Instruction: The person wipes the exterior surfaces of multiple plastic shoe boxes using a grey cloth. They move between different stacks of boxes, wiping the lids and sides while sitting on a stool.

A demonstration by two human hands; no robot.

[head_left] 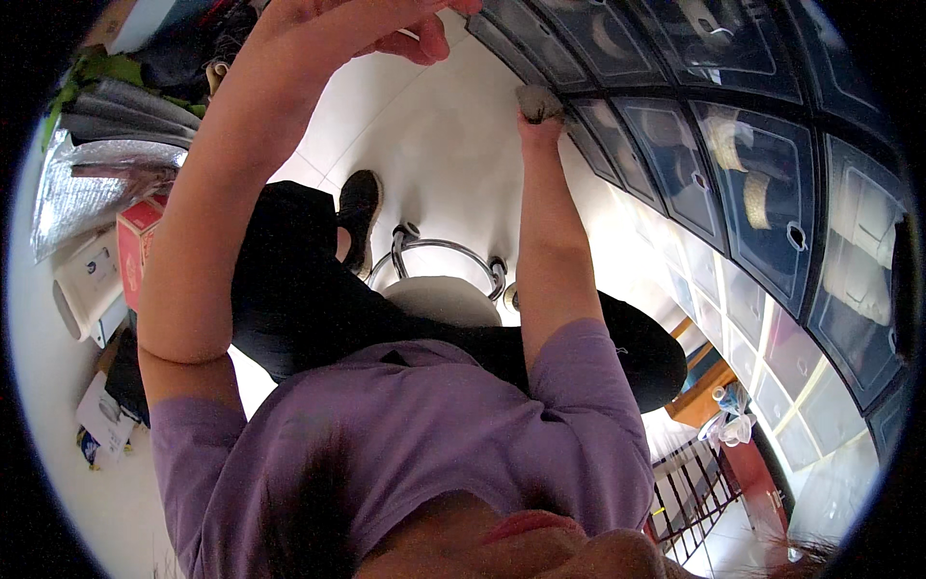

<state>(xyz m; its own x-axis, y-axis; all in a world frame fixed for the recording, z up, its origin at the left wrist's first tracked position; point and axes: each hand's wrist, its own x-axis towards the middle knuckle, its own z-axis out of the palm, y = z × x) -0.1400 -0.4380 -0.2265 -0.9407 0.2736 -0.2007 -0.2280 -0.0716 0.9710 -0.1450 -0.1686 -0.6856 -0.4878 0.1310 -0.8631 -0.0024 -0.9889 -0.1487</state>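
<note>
The two hands are well apart from each other, both in front of the person, who sits on a stool [442, 299] with a metal ring below the pale seat. The left hand [386, 19] is raised at the upper edge of the view, with its fingers bent; a part of it is cut off, so I cannot tell if it holds something. It is nearest to the upper end of the dark boxes [693, 174], which have clear fronts and are stacked in rows on the right side. The right hand [538, 124] is stretched forward and is closed on a grey cloth [536, 99], which covers most of the fingers. This cloth is just beside the lower edge of the dark boxes, above the pale floor [415, 135]; I cannot tell whether it touches them. Behind some of the fronts there are pale things, too unclear to name. Lower on the right are white boxes [748, 294] and a plastic bag [735, 427]. On the left side lie a silver bag [92, 198] and a red box [140, 246], near each other
</note>
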